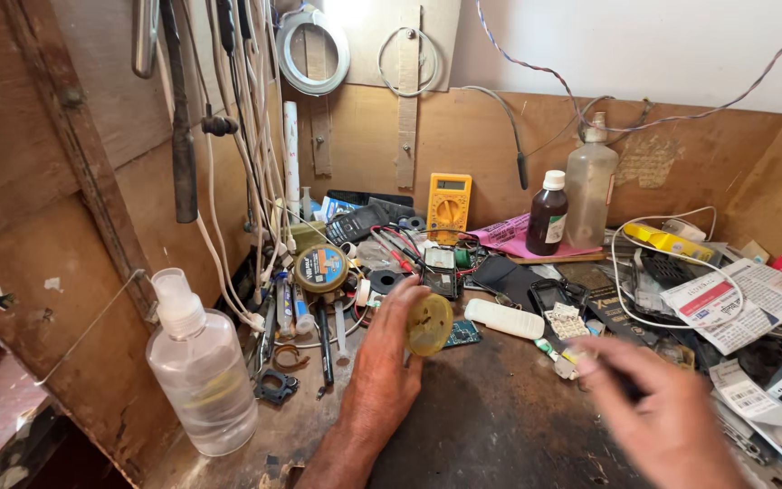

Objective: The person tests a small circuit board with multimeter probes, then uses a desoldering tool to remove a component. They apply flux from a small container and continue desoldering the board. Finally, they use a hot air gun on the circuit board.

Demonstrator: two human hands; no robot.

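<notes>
The scene is lit evenly by soft daylight, and the wooden walls are given a warm brown tone. A blown-out white patch is seen at the top, around the round metal ring (313,50), where detail is lost to glare. Only faint, short shadows are cast under the clutter on the bench (491,426). The dark benchtop is rendered dim beside the pale wall (644,45). The right hand (667,421) is smeared by motion blur, while the left hand (389,358) and the clear plastic bottle (201,367) are kept fairly sharp. Straight edges are bent slightly toward the corners by the wide lens.
</notes>
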